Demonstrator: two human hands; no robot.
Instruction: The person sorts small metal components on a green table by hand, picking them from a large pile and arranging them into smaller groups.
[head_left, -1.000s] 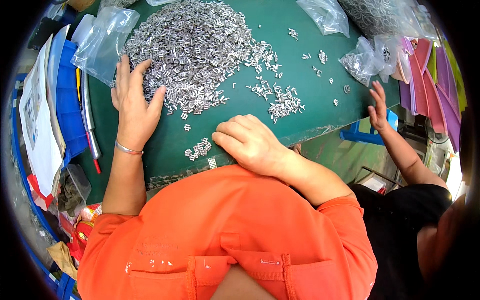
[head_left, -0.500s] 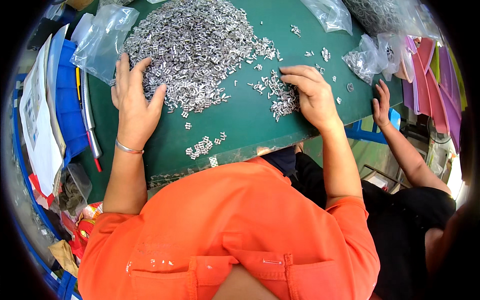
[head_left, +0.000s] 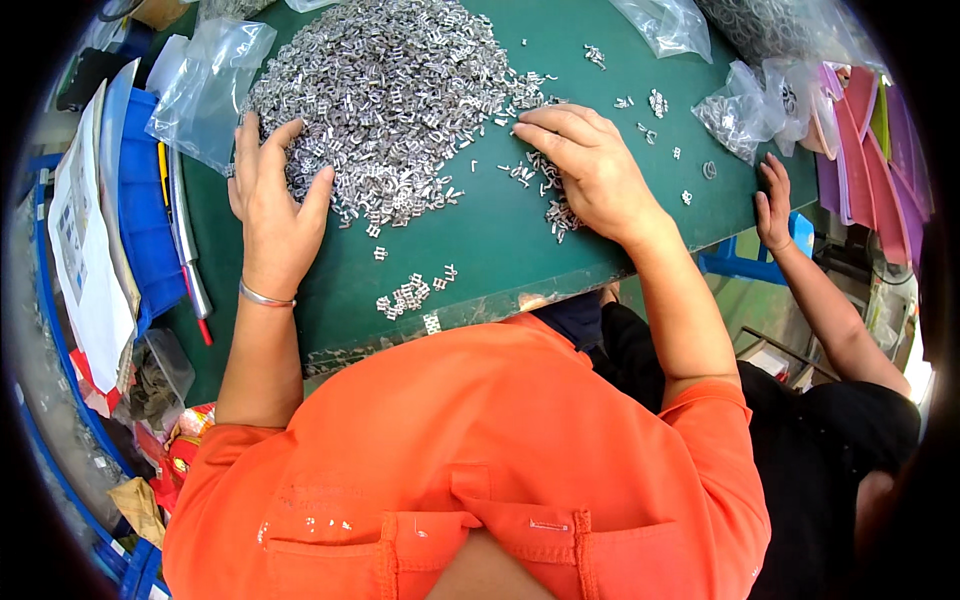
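A big heap of small silver metal clips (head_left: 385, 100) covers the far middle of a green table (head_left: 480, 230). My left hand (head_left: 275, 210) rests along the heap's left side, fingers spread and thumb apart, touching its edge. To the right, my right hand (head_left: 590, 175) hovers over or lies on a smaller pile of the same clips (head_left: 562, 218), partly covering it. Its fingers stretch out to the left, and I see nothing held in them. Near the front edge lies a small cluster of clips (head_left: 405, 297).
Clear plastic bags lie at the far left (head_left: 210, 95) and far right (head_left: 740, 115), the right one holding parts. A blue bin (head_left: 145, 210) with papers stands at left. Beside me at right, another person's hand (head_left: 773, 205) touches the table edge. Pink and purple sheets (head_left: 870, 165) hang beyond.
My right hand has moved left across the smaller pile, toward the big heap, covering more of its upper part. My left hand has stayed nearly where it was.
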